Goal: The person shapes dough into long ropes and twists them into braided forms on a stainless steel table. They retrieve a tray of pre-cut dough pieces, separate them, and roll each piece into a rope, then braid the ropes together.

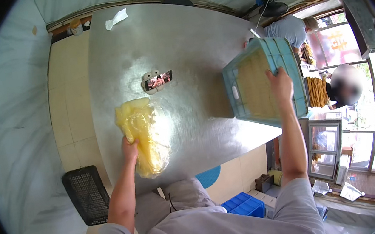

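My left hand [131, 150] grips a bunched yellow plastic bag [146, 139], partly clear and crinkled, near the table's front edge. What the bag holds, if anything, cannot be made out. Farther right, my right hand [281, 85] is closed on the rim of a teal plastic crate [277, 51]. The crate is tilted over the right end of the metal table [179, 41], so its pale brownish inside faces me. Beyond the bag, a phone [158, 81] showing a picture leans on a light-coloured rounded stand [149, 74].
A crumpled white paper [116, 19] lies at the table's far left. A black plastic basket [87, 196] is left of the table, and a blue crate [243, 205] sits below. Two people are at the right, near twisted brown food sticks [317, 91] and a glass-paned cabinet [325, 146].
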Tool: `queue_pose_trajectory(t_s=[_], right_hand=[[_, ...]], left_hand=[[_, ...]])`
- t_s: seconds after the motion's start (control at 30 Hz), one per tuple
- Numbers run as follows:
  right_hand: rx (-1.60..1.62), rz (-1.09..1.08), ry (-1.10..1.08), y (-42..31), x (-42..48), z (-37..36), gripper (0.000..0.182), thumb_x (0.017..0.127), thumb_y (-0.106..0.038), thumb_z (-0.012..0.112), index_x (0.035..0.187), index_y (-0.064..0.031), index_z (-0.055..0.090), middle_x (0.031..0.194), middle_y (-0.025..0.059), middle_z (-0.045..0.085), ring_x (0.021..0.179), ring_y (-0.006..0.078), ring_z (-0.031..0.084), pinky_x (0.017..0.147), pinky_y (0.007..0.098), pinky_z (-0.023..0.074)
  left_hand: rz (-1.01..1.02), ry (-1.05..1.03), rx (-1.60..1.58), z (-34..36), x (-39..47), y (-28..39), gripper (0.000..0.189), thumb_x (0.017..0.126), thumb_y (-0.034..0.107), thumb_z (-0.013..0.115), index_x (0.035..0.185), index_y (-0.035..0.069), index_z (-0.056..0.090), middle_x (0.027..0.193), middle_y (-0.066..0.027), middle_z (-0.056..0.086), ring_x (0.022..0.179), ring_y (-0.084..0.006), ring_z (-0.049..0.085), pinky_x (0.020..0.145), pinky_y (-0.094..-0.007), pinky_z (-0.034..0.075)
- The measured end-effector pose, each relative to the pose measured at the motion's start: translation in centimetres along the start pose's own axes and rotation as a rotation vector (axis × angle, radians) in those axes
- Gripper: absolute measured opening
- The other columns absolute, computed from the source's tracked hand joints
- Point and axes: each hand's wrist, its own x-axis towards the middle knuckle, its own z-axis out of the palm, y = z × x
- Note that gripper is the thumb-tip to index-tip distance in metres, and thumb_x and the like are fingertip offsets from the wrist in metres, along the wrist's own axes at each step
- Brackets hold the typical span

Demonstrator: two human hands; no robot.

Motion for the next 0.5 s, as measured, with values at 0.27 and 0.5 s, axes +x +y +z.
queue_pose_trajectory(t_s=[0.27, 0.5], right_hand=[[-0.042, -0.164, -0.230, -11.6, -1.3, 11.2, 0.045, 0.094, -0.035, 0.069, 0.113, 0.0006, 0.050, 0.100, 0.0260, 0.072, 0.096, 0.0442, 0.070, 0.083, 0.0514, 0.0571], [-0.086, -0.151, -0.291, -10.3, 0.8, 17.6, 0.044, 0.095, -0.030, 0.067, 0.115, 0.0030, 0.046, 0.103, 0.0265, 0.072, 0.096, 0.0412, 0.072, 0.084, 0.0476, 0.0585]], left_hand=[[0.182, 0.250, 0.400, -4.0, -3.1, -0.7, 0.058, 0.087, 0.000, 0.066, 0.140, -0.002, 0.042, 0.136, -0.0203, 0.055, 0.127, -0.0348, 0.052, 0.109, -0.0449, 0.040], [0.763, 0.283, 0.610, -1.7, -5.8, 13.1, 0.056, 0.080, -0.007, 0.059, 0.136, 0.000, 0.051, 0.141, -0.0215, 0.051, 0.135, -0.0422, 0.044, 0.115, -0.0488, 0.034]])
